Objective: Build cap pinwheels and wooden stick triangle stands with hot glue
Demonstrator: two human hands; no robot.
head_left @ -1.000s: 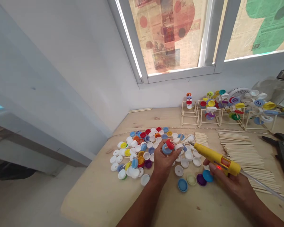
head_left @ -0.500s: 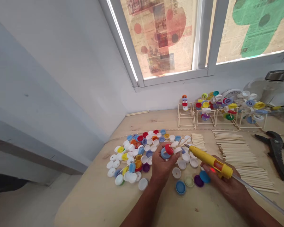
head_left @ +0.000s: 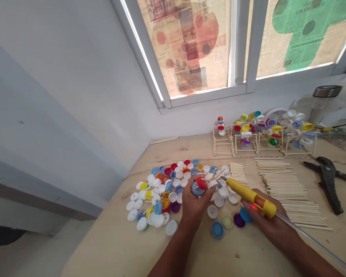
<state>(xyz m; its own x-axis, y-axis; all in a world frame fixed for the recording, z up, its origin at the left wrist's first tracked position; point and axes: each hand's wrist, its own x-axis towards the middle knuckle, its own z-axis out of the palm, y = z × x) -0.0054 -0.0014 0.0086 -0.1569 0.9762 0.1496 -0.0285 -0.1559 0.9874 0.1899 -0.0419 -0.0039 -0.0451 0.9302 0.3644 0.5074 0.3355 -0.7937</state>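
My left hand [head_left: 193, 206] is closed around a small assembly of bottle caps on thin wooden sticks; its red cap [head_left: 201, 182], a blue cap and a white one show between the fingers. Bare stick ends point up and right from it. My right hand [head_left: 269, 219] grips a yellow hot glue gun [head_left: 245, 193], its red light lit and a long clear glue stick [head_left: 314, 237] running out of the back. The gun's dark nozzle is at or very near a stick end; whether they touch I cannot tell. Below lie loose caps, among them a blue cap [head_left: 217, 229].
Many loose bottle caps [head_left: 150, 194] spread across the wooden table [head_left: 109, 246] on the left. Rows of wooden sticks [head_left: 285, 184] lie at right, beside black-handled pliers [head_left: 328, 184]. Stick frames with cap wheels [head_left: 246, 134] stand along the wall near a glass jar [head_left: 323, 104].
The whole view has shifted slightly, so things sit a little further left. Both hands keep their holds, and the nozzle stays by the stick ends.
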